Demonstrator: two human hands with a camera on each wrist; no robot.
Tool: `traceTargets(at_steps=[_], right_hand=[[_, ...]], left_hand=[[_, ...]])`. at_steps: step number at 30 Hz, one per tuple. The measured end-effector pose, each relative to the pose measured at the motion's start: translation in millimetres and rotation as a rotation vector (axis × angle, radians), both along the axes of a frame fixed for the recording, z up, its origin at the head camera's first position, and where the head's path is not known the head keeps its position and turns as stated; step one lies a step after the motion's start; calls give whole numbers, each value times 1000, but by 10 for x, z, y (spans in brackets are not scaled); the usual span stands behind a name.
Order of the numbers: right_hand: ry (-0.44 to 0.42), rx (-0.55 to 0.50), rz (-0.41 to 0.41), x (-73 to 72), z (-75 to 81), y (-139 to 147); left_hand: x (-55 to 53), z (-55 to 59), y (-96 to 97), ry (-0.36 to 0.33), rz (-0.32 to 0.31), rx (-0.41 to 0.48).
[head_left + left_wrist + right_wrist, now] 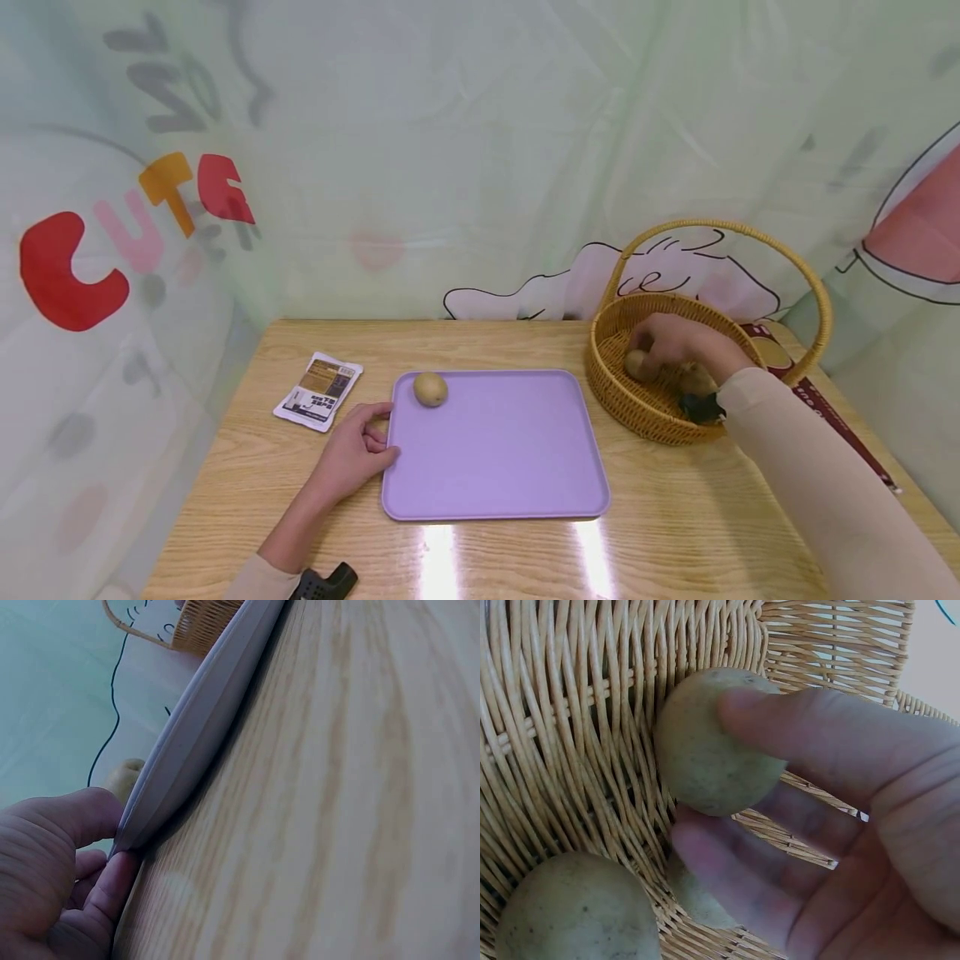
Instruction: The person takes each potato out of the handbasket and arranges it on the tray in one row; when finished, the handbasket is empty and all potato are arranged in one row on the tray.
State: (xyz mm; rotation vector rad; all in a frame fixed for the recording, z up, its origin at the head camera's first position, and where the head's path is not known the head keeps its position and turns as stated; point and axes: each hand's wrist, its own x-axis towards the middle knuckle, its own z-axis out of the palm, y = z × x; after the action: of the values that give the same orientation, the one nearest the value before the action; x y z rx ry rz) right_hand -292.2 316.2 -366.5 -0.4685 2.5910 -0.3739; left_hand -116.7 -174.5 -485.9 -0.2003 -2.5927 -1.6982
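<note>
My left hand (358, 446) pinches the left rim of a shallow lilac tray (495, 450); in the left wrist view the thumb lies over the rim and a finger under it. One potato (430, 389) sits in the tray's far left corner. My right hand (675, 340) reaches into a wicker basket (626, 408) and grips a potato (712, 742) between thumb and fingers. Below it in the right wrist view lies another potato (577, 911), and a further potato (697, 896) shows partly behind the fingers.
A printed packet (318, 392) lies left of the tray. The basket's tall handle (821, 308) arches over the right forearm. Behind the basket a dark red printed strip (840, 425) runs along the wooden table (495, 562). A printed curtain (450, 167) hangs at the back.
</note>
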Motion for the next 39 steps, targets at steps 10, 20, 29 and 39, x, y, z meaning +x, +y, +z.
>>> traceTargets(at_steps=[10, 20, 29, 39], right_hand=[[137, -7, 67, 30, 158, -87], [290, -10, 135, 108, 394, -268], [302, -72, 154, 258, 541, -537], [289, -143, 175, 437, 571, -886]], left_hand=[[8, 4, 12, -8, 4, 13], [2, -1, -3, -12, 3, -8], [3, 0, -3, -6, -1, -9], [10, -2, 8, 6, -6, -11]])
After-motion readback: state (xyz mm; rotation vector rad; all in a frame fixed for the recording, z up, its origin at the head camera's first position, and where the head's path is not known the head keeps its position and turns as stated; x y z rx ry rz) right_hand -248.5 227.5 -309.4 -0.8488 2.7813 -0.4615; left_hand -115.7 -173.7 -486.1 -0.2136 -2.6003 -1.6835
